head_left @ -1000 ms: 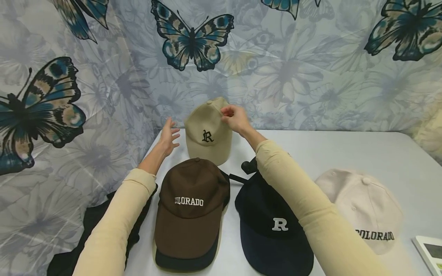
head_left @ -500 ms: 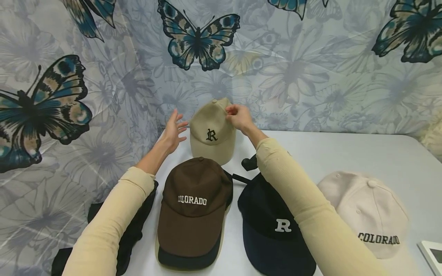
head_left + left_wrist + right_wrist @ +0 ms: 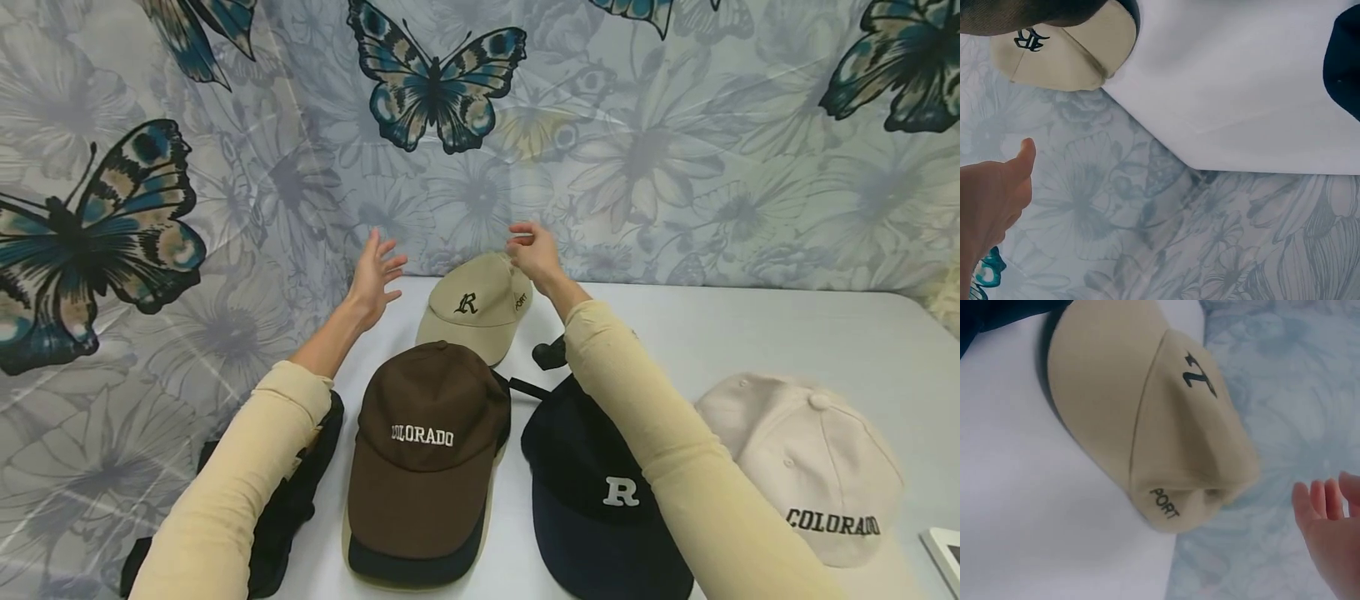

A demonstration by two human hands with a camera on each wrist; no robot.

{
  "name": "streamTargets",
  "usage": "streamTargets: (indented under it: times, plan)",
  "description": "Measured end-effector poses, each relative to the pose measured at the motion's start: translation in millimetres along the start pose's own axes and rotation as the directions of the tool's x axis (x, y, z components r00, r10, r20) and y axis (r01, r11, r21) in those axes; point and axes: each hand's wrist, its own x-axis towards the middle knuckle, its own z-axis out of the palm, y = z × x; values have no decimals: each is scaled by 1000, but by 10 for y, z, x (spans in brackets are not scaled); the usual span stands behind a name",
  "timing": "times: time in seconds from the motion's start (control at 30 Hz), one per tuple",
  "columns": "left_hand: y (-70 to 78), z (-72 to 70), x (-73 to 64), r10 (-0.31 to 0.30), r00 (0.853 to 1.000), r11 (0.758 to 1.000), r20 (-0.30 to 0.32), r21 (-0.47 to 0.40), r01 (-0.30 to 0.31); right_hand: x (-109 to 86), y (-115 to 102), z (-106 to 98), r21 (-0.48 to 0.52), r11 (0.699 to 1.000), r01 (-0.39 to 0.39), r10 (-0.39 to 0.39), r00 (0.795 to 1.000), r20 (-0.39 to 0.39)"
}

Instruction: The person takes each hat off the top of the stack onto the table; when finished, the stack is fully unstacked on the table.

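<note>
Here's the khaki baseball cap (image 3: pixel 483 317), black R on its front and PORT on its side, lying at the far edge of the white table (image 3: pixel 750 333), brim toward the person. Both hands are off it! The left hand (image 3: pixel 371 280) is up beside it, fingers spread and holding nothing; the right hand (image 3: pixel 536 252) hovers by the crown, fingers loosely bent, nothing between them, with a clear gap in the right wrist view. Just in front sits the brown COLORADO cap (image 3: pixel 427 508), then the navy cap (image 3: pixel 592 542) with its white R, partly under the right sleeve (image 3: pixel 675 442), and the cream COLORADO cap (image 3: pixel 832 458) further right.
</note>
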Motion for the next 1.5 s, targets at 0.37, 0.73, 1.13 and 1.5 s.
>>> streamTargets:
  times: [0.37,0.73,1.13,1.5]
  plan:
    - [76,14,-162,-37,995,999,93,-10,38,-109,-144,-158,101,984,-144,122,973,193]
    - [182,-157,-538,-79,982,997,173,38,73,-314,-276,-315,43,978,-205,171,898,406]
    - [189,-352,-1015,-199,963,976,184,123,178,-617,-352,-460,-85,983,-161,182,830,527]
    - [31,-428,-1416,-278,947,954,158,161,253,-1056,-313,-471,-50,981,-185,180,800,572]
